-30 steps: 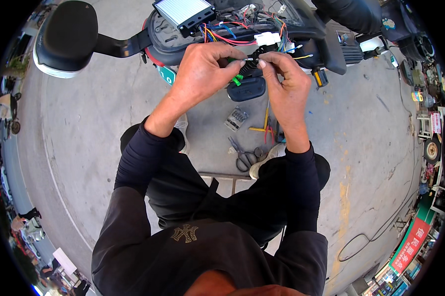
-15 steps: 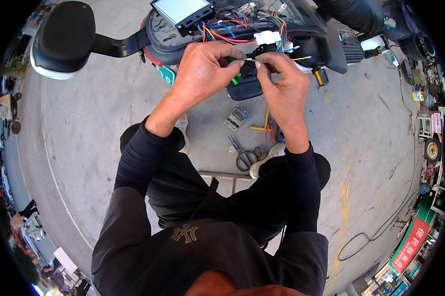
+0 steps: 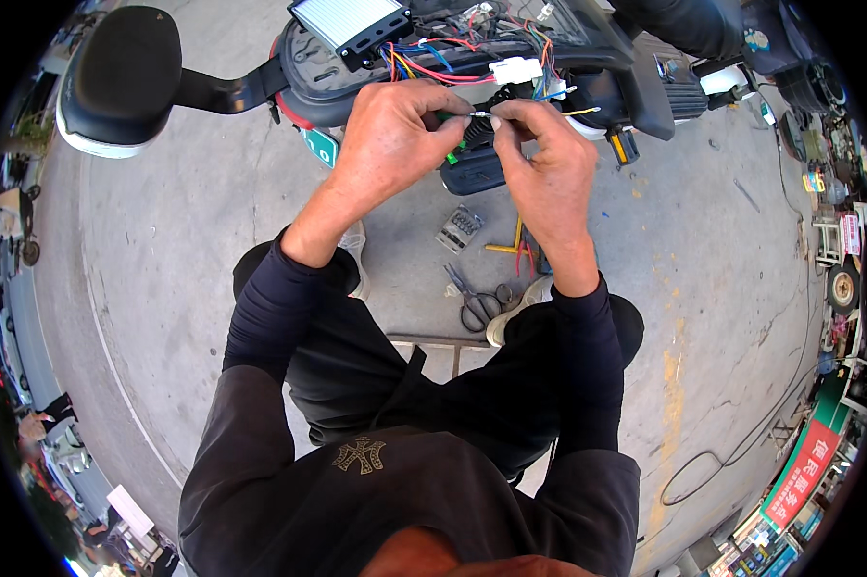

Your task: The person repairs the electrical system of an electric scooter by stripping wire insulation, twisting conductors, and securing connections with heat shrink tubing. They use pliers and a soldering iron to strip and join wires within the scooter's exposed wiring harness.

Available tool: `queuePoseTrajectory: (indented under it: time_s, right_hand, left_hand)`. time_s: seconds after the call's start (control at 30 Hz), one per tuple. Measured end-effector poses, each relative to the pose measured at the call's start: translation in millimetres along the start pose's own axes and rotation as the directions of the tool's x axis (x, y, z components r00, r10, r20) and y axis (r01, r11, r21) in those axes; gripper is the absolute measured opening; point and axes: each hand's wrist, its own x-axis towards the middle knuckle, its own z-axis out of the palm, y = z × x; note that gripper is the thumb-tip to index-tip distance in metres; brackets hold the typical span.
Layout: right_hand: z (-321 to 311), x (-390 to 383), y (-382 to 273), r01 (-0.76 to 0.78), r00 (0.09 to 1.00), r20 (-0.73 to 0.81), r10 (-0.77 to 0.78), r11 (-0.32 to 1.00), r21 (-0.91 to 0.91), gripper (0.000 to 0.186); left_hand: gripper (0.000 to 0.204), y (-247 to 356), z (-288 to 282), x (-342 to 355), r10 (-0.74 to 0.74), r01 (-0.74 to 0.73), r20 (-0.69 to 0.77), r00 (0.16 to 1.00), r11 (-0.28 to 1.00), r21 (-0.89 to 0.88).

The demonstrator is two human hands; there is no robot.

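Observation:
Both my hands meet in front of an opened electric scooter (image 3: 313, 87), fingertips almost touching. My left hand (image 3: 387, 135) is closed in a pinch on one end of a small wire joint (image 3: 480, 114), which looks pale with darker ends. The other end sits in the pinch of my right hand (image 3: 552, 159). Its exact kind is too small to make out. Behind my fingers run red, yellow and blue wires (image 3: 443, 76) from a silver finned controller box (image 3: 349, 21). A white plug (image 3: 516, 70) hangs above my right hand, and a green connector (image 3: 455, 154) shows below my left fingertips.
On the ground between my feet lie scissors (image 3: 478, 308), a clear case of small parts (image 3: 460, 229), a yellow tool (image 3: 506, 248) and red-handled pliers (image 3: 524, 258). A black padded scooter part (image 3: 130, 58) juts out at left. A cable (image 3: 688, 498) loops across the ground at right.
Both hands keep the same pinch and have barely moved. The scooter and its wires appear shifted very slightly left in the view.

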Motion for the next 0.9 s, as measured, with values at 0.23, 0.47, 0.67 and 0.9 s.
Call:
queuePoseTrajectory:
  time_s: [0.23, 0.47, 0.67, 0.9]
  right_hand:
    - [-0.3, 0.4, -2.2, 0.013, 1.000, -0.008, -0.013, 1.000, 0.012, 0.013]
    - [1.8, -0.5, 4.5, 0.076, 0.997, 0.012, -0.076, 0.997, -0.026, 0.013]
    - [2.9, 1.1, 6.1, 0.112, 0.993, 0.056, -0.105, 0.983, -0.145, 0.012]
    - [1.3, 4.9, 5.2, 0.082, 0.995, 0.060, -0.075, 0.988, -0.133, 0.013]
  left_hand:
    - [0.014, 2.7, -1.1, 0.0, -0.018, 0.018, 0.013, 1.000, 1.000, -0.021]
    - [0.014, -3.5, 3.2, -0.7, 0.056, -0.055, -0.022, 0.998, 0.997, 0.053]
    - [0.014, -8.0, 7.8, -1.6, 0.099, -0.095, -0.034, 0.994, 0.989, 0.114]
    - [0.015, -1.5, 2.9, 2.6, -0.017, 0.011, 0.060, 0.998, 0.996, 0.088]
